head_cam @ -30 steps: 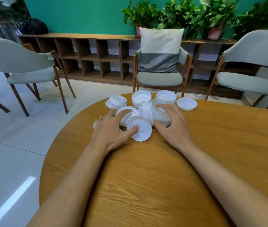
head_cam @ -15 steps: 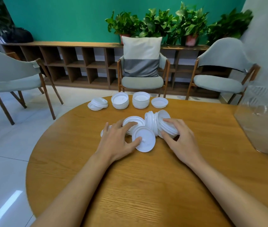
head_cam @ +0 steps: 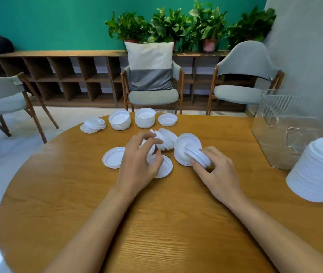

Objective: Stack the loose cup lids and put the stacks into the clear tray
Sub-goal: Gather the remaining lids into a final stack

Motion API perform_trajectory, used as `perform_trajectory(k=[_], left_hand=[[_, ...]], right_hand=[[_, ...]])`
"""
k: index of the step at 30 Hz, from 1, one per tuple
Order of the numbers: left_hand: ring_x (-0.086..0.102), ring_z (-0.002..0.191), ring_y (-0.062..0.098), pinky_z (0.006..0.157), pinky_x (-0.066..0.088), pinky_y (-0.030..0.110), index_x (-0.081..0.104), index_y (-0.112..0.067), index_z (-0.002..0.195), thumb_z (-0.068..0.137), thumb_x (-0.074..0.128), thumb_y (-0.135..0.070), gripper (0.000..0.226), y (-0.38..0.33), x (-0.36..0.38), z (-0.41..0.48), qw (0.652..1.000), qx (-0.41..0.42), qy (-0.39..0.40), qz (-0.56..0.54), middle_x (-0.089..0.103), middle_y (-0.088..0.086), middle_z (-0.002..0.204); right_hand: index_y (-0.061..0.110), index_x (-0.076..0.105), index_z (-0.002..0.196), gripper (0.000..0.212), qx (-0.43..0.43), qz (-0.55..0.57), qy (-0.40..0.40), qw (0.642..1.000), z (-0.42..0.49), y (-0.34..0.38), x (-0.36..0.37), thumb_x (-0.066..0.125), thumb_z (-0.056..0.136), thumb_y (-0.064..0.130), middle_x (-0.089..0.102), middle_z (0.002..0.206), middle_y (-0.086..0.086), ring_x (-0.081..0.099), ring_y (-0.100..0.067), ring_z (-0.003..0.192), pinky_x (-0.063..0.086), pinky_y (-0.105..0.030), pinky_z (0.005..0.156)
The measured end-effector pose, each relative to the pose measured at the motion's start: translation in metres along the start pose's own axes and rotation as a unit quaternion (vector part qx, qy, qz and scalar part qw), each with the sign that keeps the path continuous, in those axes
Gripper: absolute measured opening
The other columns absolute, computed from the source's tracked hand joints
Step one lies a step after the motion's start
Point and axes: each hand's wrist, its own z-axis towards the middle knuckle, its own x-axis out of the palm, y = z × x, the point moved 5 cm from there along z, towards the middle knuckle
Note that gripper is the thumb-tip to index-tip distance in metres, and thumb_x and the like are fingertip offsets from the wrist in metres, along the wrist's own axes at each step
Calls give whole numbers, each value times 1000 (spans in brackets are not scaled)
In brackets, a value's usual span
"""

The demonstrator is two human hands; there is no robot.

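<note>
I am pinching a short stack of lids (head_cam: 198,157) on its side in my right hand (head_cam: 218,174), its thin ribbed rims showing between thumb and curled fingers. My left hand (head_cam: 139,164) is curling over a tipped row of lids (head_cam: 165,139), fingertips gripping its ridged edge. Two round single lids (head_cam: 113,159) are lying flat on the grained wooden table (head_cam: 156,223) beside that hand. Smooth white stacks (head_cam: 145,117) are standing at the far edge. The clear tray (head_cam: 286,131), glossy and boxy, is sitting far right, and a tall stack (head_cam: 322,172) near right.
</note>
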Motion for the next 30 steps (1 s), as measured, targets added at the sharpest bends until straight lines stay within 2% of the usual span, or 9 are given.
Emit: perform_trajectory(k=[2,4,8,11,14,17,22,27,30], left_hand=[[59,118,11,97,47,26,73,-16,114,88,75,-12,27,-22,0,5,999,23,-16,-35,63,-6,122],[64,111,9,90,48,20,72,-19,119,87,79,-9,34,-37,10,8,993,1,39,-111,68,-14,118],[69,110,11,87,55,21,76,-22,120,91,81,-14,30,-50,37,4,956,-88,150,-237,75,-14,115],[71,96,11,81,57,25,81,-26,110,89,84,-18,23,-42,47,-1,930,-161,165,-287,77,-8,103],[73,86,19,85,61,35,82,-29,103,88,86,-29,16,-35,50,-7,921,-217,155,-283,78,-3,90],[74,77,23,83,62,37,81,-27,97,87,86,-33,13,-36,53,-12,926,-229,157,-258,78,-3,83],[69,83,6,71,48,14,81,-24,98,94,77,-36,13,-42,48,-11,976,-105,124,-142,75,-16,87],[62,115,16,92,50,29,75,-17,120,93,77,-15,27,-43,53,-3,986,107,113,61,70,-3,122],[68,114,23,91,53,40,77,-16,118,88,82,-11,32,-43,61,0,974,135,141,119,75,0,119]], right_hand=[[22,74,108,13,4,12,-6,1000,-2,1,-7,75,95,26,68,95,13,64,-10,91,46,-22,77],[24,72,116,23,18,27,-6,999,-6,-1,-14,77,94,28,73,98,14,67,-11,93,50,-25,81],[30,64,126,43,60,136,28,989,-15,-3,-25,82,89,22,79,95,5,74,-12,90,56,-27,83],[33,56,132,60,93,231,48,967,-21,-7,-28,86,83,16,77,105,-1,76,-17,93,61,-30,83],[40,54,139,79,66,134,86,985,-25,-10,-32,95,73,26,61,135,15,65,-9,118,54,-23,97],[39,59,139,80,-7,2,125,992,-28,-6,-31,95,68,47,51,143,25,48,2,136,35,-7,106],[34,67,131,66,-4,-28,98,995,-28,-11,-44,93,71,47,60,130,24,54,5,125,35,-3,98],[35,68,128,67,27,-64,121,990,-34,-25,-47,87,70,61,60,124,26,51,8,121,33,-2,96],[33,69,128,68,30,-65,121,990,-35,-28,-45,85,70,63,61,124,26,52,7,122,32,-2,98]])
